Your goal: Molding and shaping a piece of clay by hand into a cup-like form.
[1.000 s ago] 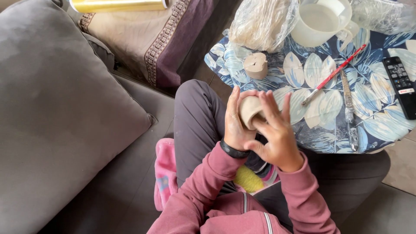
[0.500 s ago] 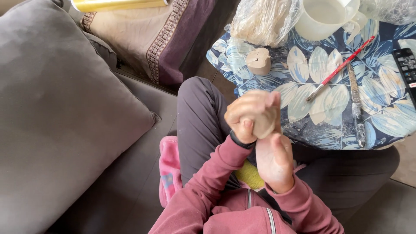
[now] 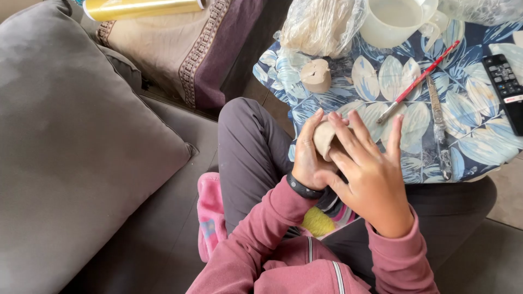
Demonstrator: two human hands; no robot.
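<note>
Head view: looked down on a small clay piece (image 3: 325, 139), pale and cup-like, held above the lap just at the near edge of the leaf-patterned tablecloth (image 3: 479, 130). Left hand (image 3: 310, 158) curled around the clay from the side, fingers wrapped and gripping. Right hand (image 3: 370, 174) laid over it with fingers spread, fingertips (image 3: 340, 128) pressing the wall, none pinching.

Judged best done with even, light pressure: left hand kept as a steady cradle, clay turned a little between presses, right fingers smoothing rather than digging, so the wall stays of one thickness and does not crack or collapse.

Against the view half a second earlier: then cupped high in the left hand with the right hand low beneath the wrist; now brought level, right hand raised and fanned across the clay. Camera also shifted, showing more of the table.

On the cloth, well apart from the hands: a second clay lump (image 3: 316, 74), a red-handled brush (image 3: 417, 81), a knife-like tool (image 3: 438, 128), a white mug (image 3: 395, 24), a plastic bag (image 3: 321, 27), a black remote (image 3: 506, 87). Grey cushion (image 3: 81, 152) alongside.
</note>
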